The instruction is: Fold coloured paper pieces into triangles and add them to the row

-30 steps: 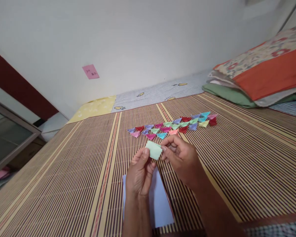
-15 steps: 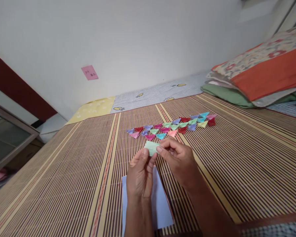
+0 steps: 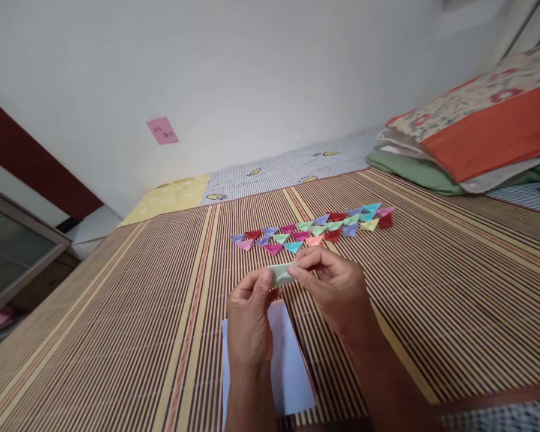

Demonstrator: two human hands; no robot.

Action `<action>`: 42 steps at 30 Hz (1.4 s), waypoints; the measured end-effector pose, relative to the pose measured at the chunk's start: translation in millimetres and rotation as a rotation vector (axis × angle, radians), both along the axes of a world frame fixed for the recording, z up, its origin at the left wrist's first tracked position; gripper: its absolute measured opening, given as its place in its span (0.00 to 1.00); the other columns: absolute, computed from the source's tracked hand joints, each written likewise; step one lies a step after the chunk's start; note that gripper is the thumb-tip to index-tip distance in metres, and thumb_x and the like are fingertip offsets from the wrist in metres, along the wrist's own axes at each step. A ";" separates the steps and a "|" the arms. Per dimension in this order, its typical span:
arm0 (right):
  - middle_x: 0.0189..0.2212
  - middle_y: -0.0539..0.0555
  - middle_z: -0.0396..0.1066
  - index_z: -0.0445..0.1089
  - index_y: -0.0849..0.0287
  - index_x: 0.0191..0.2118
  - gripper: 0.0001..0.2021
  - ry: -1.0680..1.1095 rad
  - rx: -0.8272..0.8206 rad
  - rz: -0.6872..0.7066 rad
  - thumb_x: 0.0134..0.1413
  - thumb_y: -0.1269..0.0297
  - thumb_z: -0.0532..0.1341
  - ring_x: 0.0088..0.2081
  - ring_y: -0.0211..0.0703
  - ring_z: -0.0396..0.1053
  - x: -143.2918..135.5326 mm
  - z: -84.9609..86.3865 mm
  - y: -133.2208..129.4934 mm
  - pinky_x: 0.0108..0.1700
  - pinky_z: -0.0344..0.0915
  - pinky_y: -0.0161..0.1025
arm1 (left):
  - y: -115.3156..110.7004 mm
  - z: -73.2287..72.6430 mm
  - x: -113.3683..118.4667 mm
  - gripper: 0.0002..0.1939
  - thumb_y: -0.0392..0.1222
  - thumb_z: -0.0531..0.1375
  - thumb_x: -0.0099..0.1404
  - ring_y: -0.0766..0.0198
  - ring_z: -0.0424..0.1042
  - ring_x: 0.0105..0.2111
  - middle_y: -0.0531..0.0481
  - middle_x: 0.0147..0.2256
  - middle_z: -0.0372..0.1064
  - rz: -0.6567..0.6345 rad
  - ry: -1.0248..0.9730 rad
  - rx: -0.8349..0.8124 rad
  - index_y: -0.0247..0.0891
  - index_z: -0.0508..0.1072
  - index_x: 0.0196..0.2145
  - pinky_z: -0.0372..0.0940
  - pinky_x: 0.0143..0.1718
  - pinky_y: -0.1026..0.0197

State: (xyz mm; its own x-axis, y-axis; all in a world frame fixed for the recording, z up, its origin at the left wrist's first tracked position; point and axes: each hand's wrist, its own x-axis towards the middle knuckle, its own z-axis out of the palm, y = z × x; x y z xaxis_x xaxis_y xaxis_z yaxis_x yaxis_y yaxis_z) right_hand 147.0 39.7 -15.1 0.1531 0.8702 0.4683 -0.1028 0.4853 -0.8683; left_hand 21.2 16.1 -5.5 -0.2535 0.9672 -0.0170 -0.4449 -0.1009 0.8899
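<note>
A small piece of pale green paper (image 3: 281, 275), folded into a narrow strip, is held up between both hands. My left hand (image 3: 251, 312) pinches its left end between thumb and fingers. At the right end, my right hand (image 3: 330, 288) grips it the same way, thumb in front. Just beyond the hands lie several small folded paper triangles (image 3: 301, 236) in rows, in red, pink, purple, green, blue and yellow. Under my left forearm rests a light blue sheet of paper (image 3: 292, 372), partly hidden by the arm.
A striped bamboo mat (image 3: 130, 324) covers the bed. Folded bedding with an orange and floral cover (image 3: 486, 132) is stacked at the right. A pink note (image 3: 162, 130) is stuck on the white wall (image 3: 270, 72). A framed glass panel (image 3: 18, 246) stands at the left.
The green paper looks narrower now, its upper part folded or tilted over. Both hands have moved slightly apart, each still holding an end.
</note>
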 end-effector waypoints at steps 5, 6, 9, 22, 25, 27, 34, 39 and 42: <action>0.32 0.51 0.71 0.71 0.56 0.29 0.06 -0.048 0.019 0.015 0.54 0.72 0.66 0.38 0.44 0.72 1.8 2.0 -2.4 0.44 0.69 0.43 | 1.0 -3.7 -1.4 0.11 0.47 0.71 0.57 0.65 0.72 0.30 0.50 0.29 0.75 0.026 0.094 0.007 0.37 0.82 0.31 0.66 0.30 0.65; 0.32 0.51 0.71 0.71 0.56 0.29 0.06 -0.052 0.019 0.012 0.54 0.72 0.66 0.38 0.44 0.72 1.8 2.4 -2.6 0.44 0.69 0.43 | 1.1 -3.7 -0.1 0.10 0.47 0.72 0.56 0.65 0.72 0.30 0.50 0.28 0.75 0.039 0.092 0.012 0.37 0.82 0.31 0.66 0.31 0.65; 0.31 0.50 0.71 0.71 0.56 0.29 0.06 -0.038 0.011 0.003 0.54 0.71 0.66 0.37 0.43 0.71 0.3 3.1 -2.4 0.43 0.69 0.42 | 0.5 -2.1 6.1 0.10 0.45 0.73 0.55 0.64 0.74 0.32 0.49 0.30 0.76 0.043 0.070 0.023 0.37 0.82 0.30 0.68 0.35 0.63; 0.32 0.51 0.72 0.73 0.56 0.30 0.04 0.010 -0.096 0.115 0.54 0.65 0.67 0.37 0.44 0.72 3.5 2.5 2.8 0.42 0.70 0.41 | 1.9 -3.3 7.5 0.10 0.45 0.73 0.55 0.63 0.78 0.28 0.49 0.30 0.78 0.121 0.046 0.063 0.36 0.82 0.32 0.74 0.31 0.65; 0.35 0.53 0.74 0.75 0.56 0.32 0.04 -0.093 -0.059 0.112 0.57 0.65 0.65 0.42 0.47 0.72 8.2 8.0 0.3 0.46 0.70 0.44 | -1.6 -1.3 6.2 0.08 0.44 0.71 0.59 0.60 0.79 0.32 0.48 0.32 0.80 0.102 0.200 0.082 0.37 0.83 0.33 0.75 0.36 0.62; 0.35 0.53 0.74 0.75 0.56 0.31 0.05 -0.105 -0.057 0.115 0.58 0.66 0.64 0.43 0.47 0.72 9.7 10.9 -1.5 0.48 0.69 0.44 | -4.5 0.1 6.8 0.06 0.43 0.70 0.60 0.60 0.79 0.32 0.48 0.32 0.80 0.109 0.285 0.109 0.39 0.84 0.33 0.74 0.37 0.62; 0.35 0.50 0.72 0.73 0.56 0.29 0.06 -0.017 -0.089 0.122 0.57 0.69 0.63 0.40 0.42 0.71 7.5 11.1 -2.0 0.46 0.67 0.41 | -9.7 2.6 8.8 0.05 0.41 0.67 0.64 0.60 0.78 0.34 0.49 0.34 0.80 0.138 0.468 0.187 0.43 0.85 0.36 0.73 0.42 0.61; 0.35 0.49 0.72 0.71 0.55 0.29 0.07 -0.104 0.045 0.016 0.57 0.74 0.62 0.41 0.43 0.71 7.1 14.9 -4.7 0.47 0.66 0.42 | -9.7 3.9 12.8 0.06 0.42 0.70 0.60 0.59 0.78 0.33 0.49 0.33 0.81 0.139 0.386 0.153 0.43 0.85 0.36 0.74 0.40 0.59; 0.35 0.50 0.72 0.71 0.55 0.31 0.08 -0.161 0.123 -0.040 0.57 0.76 0.61 0.42 0.43 0.71 7.2 17.8 -7.8 0.47 0.66 0.42 | -10.1 4.6 16.1 0.06 0.43 0.71 0.58 0.59 0.78 0.32 0.49 0.31 0.81 0.148 0.354 0.133 0.42 0.85 0.34 0.74 0.38 0.59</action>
